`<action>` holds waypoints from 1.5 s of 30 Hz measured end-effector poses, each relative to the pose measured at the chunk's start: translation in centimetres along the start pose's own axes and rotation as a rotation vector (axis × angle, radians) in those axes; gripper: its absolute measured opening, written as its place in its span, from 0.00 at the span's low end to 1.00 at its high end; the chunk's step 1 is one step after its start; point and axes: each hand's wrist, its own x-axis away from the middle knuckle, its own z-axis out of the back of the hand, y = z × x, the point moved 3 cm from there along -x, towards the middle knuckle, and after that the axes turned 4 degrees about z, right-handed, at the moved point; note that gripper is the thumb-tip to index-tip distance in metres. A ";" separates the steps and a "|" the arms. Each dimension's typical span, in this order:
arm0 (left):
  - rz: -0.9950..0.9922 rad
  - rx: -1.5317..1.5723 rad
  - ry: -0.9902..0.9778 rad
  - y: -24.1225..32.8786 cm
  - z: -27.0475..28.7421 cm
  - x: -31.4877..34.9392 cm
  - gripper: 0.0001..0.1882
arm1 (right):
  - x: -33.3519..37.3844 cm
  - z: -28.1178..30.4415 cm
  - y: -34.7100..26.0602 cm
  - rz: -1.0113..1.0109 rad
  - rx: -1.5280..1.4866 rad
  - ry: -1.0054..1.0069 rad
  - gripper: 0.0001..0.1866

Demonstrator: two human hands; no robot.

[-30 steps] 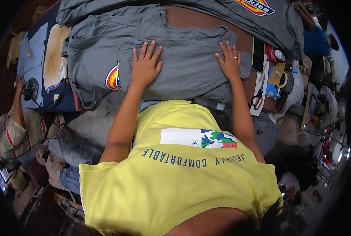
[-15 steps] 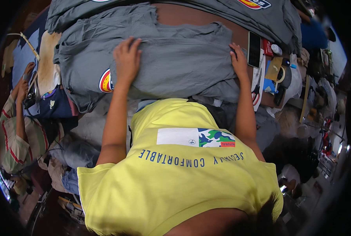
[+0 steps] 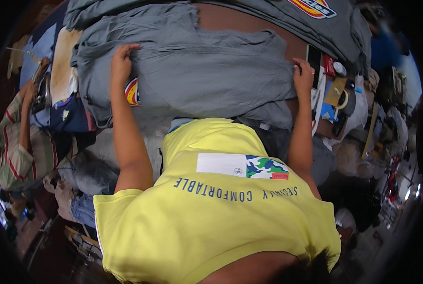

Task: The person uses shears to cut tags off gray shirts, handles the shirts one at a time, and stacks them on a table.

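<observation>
A grey T-shirt [image 3: 211, 78] lies partly folded across the table in front of me, its layers creased. Part of a red, yellow and white patch [image 3: 132, 92] shows beside my left forearm; a layer of cloth covers the rest. My left hand [image 3: 123, 61] rests on the shirt's left part, fingers stretched toward the right and nothing visible in them. At the shirt's right end is my right hand [image 3: 304, 76], its fingers bent and apart, thumb near the cloth edge.
More grey shirts [image 3: 329, 33] lie at the far side. Right of my right hand are a phone [image 3: 313, 57], a red box [image 3: 329, 65], a tape roll [image 3: 342, 99] and a plastic bag [image 3: 358, 109]. At left, another person's hands [image 3: 31, 90] hold an iron [image 3: 42, 94].
My left hand has slid left over the shirt, its fingers turning rightward. My right hand has shifted slightly right and down. The whole view has shifted a little.
</observation>
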 end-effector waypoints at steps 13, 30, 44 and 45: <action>0.042 0.049 -0.158 -0.4 0.7 -0.2 0.05 | -4.5 -5.6 -16.7 0.254 -0.494 -0.284 0.09; 0.188 0.816 -0.535 2.6 1.2 0.2 0.05 | -7.7 -9.6 -33.1 0.308 -0.848 -0.394 0.09; 0.086 0.767 -0.665 3.3 0.3 -0.4 0.08 | -7.0 -10.5 -32.3 -0.078 -1.131 -0.450 0.09; -0.038 0.680 -0.602 3.8 0.6 -0.4 0.09 | -6.9 -10.8 -32.2 -0.052 -1.150 -0.441 0.10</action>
